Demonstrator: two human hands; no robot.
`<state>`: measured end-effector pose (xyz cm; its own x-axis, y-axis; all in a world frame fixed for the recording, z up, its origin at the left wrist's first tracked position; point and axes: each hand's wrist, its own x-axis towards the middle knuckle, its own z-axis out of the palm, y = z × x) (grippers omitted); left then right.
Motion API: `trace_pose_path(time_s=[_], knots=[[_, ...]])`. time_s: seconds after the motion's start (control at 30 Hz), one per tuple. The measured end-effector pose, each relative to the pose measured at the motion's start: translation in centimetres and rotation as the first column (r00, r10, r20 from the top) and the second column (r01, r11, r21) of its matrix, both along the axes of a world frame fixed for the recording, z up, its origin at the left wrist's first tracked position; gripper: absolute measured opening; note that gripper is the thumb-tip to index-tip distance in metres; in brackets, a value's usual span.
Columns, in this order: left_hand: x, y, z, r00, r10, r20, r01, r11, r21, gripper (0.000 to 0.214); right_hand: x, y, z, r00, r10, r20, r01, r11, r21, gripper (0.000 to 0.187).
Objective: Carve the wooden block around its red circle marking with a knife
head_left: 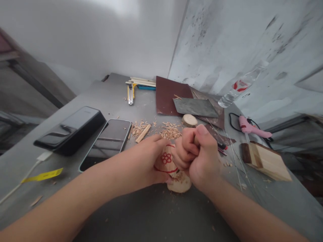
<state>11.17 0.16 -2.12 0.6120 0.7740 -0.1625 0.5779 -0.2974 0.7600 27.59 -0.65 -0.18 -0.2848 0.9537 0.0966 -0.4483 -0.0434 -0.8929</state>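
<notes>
My left hand [147, 158] is wrapped round a small pale wooden piece [166, 161] painted with a red flower and red lines. It rests on a round wood slice [180, 183] lying on the grey table [151, 215]. My right hand [199, 156] is closed in a fist right against the painted piece, pressing down on its top. What the fist holds is hidden by its fingers. Wood shavings [169, 131] lie just behind both hands.
A black power bank [72, 129] and a phone [108, 141] lie at left, with a yellow tag [42, 175]. Sandpaper sheets [181, 101], a wood disc [189, 120], a cutter [130, 93], a plastic bottle [239, 87], a pink glue gun [249, 127] and a wooden block [267, 161] lie behind and right.
</notes>
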Motion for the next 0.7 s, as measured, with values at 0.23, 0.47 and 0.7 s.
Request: trace_pose_path(time_s=[0.23, 0.47, 0.7], knots=[[0.2, -0.2, 0.4, 0.999, 0.032, 0.000, -0.032, 0.999, 0.005, 0.038, 0.3, 0.1, -1.7, 0.997, -0.062, 0.045, 0.067, 0.991, -0.119, 0.056], [0.2, -0.3, 0.3, 0.999, 0.030, -0.013, -0.030, 0.999, 0.013, 0.037, 1.2, -0.4, -0.4, 0.995, 0.080, -0.056, -0.082, 0.996, -0.038, 0.062], [0.0, -0.2, -0.4, 1.000, 0.010, 0.024, -0.011, 0.999, 0.044, 0.027, 0.6, -0.9, 0.2, 0.991, 0.134, 0.026, -0.136, 0.980, 0.146, 0.063]])
